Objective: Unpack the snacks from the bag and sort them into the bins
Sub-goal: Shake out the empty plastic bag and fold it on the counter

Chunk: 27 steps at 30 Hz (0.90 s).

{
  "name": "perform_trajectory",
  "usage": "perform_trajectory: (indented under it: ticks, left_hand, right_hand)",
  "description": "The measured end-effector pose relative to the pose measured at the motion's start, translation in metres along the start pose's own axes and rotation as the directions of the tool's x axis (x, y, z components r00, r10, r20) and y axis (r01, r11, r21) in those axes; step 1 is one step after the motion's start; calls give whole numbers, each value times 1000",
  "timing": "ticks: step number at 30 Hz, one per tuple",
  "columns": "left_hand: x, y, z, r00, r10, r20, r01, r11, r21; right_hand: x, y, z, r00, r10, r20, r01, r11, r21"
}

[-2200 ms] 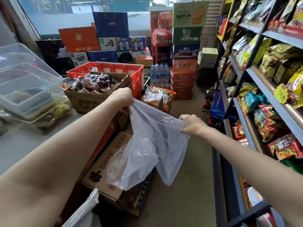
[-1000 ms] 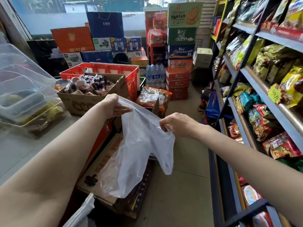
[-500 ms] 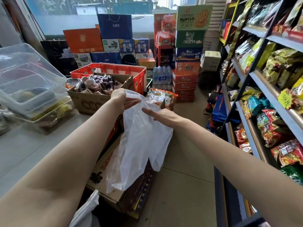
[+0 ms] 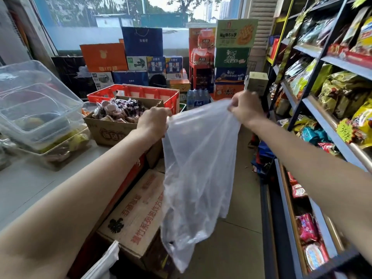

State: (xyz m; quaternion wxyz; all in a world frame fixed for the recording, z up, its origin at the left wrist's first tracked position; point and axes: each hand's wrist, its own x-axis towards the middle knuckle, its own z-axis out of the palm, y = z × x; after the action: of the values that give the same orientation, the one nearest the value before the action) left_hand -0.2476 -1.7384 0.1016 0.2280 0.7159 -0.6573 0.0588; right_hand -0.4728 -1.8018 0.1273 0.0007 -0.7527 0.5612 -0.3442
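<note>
A thin, see-through plastic bag [image 4: 199,168] hangs limp in mid-air in front of me, and nothing shows inside it. My left hand [image 4: 154,122] grips the bag's top left corner. My right hand [image 4: 244,108] pinches the top right corner, a little higher, so the top edge is stretched between them. A cardboard box [image 4: 112,131] full of wrapped snacks stands on the counter just left of my left hand. Stacked clear plastic bins [image 4: 34,109] sit at the far left of the counter.
A red crate [image 4: 141,93] stands behind the snack box. Sealed cartons [image 4: 138,216] lie on the floor under the bag. Snack shelves [image 4: 322,117] line the right side. Stacked boxes [image 4: 231,57] and gift bags fill the back. The floor aisle [image 4: 237,238] runs between cartons and shelves.
My hands came together at the bag's top, then pulled apart again. The right hand rose and moved right, stretching the bag's top edge wide.
</note>
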Motion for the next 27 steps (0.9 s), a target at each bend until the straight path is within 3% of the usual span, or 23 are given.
perform_trajectory:
  ticks: [1,2,3,4,5,6,8,10,13,15,16,17,19,20,22,24,27]
  left_hand:
    - [5,2,-10,999,13,-31,-17,994,-113]
    - [11,0,-19,999,-20,-44,9,972,-236]
    - [13,-5,-26,997,-70,-19,62,954,-292]
    - [12,-11,-28,990,-109,84,127,958,-255]
    - [6,-15,-26,955,-142,260,195,963,-189]
    - [0,-19,-22,875,-176,450,272,949,-159]
    - [-6,-21,-18,757,-192,625,463,832,-306]
    - [-5,-23,-20,778,-222,588,563,662,-495]
    - [2,-28,-29,821,-272,501,570,419,-707]
    - [6,-28,-33,848,-265,458,527,349,-775]
    - [7,-28,-34,868,-260,423,496,398,-772]
    - [9,-29,-35,894,-257,366,447,537,-715]
    - [10,-29,-36,953,-200,225,268,905,-331]
    - [9,-25,-37,974,-135,180,153,984,-91]
    - [6,-11,-38,980,50,192,-71,992,105]
    - [4,7,-33,949,182,256,-212,973,94]
    - [6,18,-26,944,234,235,-226,972,-59]
  right_hand:
    - [8,-1,-7,992,-50,-115,53,998,19]
    - [14,1,-13,987,-108,-122,111,994,18]
    - [16,2,-16,983,-177,43,178,984,-24]
    - [12,2,-15,930,-192,314,226,971,-74]
    - [4,6,-10,827,-141,544,248,960,-127]
    - [-1,10,-4,775,-98,625,246,957,-156]
    - [-5,15,2,867,-112,486,170,982,-77]
    - [-6,15,3,941,-106,321,100,994,35]
    - [-3,14,7,930,-89,358,65,995,77]
    - [-2,11,12,953,-70,296,43,994,97]
    - [-1,9,14,968,-59,244,30,992,121]
    - [-1,6,17,981,-48,190,18,988,154]
    - [-1,-3,20,991,-36,127,4,970,245]
    - [-2,-9,22,990,-39,133,-2,956,293]
    - [-6,-22,26,972,-77,223,-21,913,406]
    - [-13,-36,31,935,-142,326,-53,851,523]
    - [-23,-53,35,903,-199,381,-89,780,619]
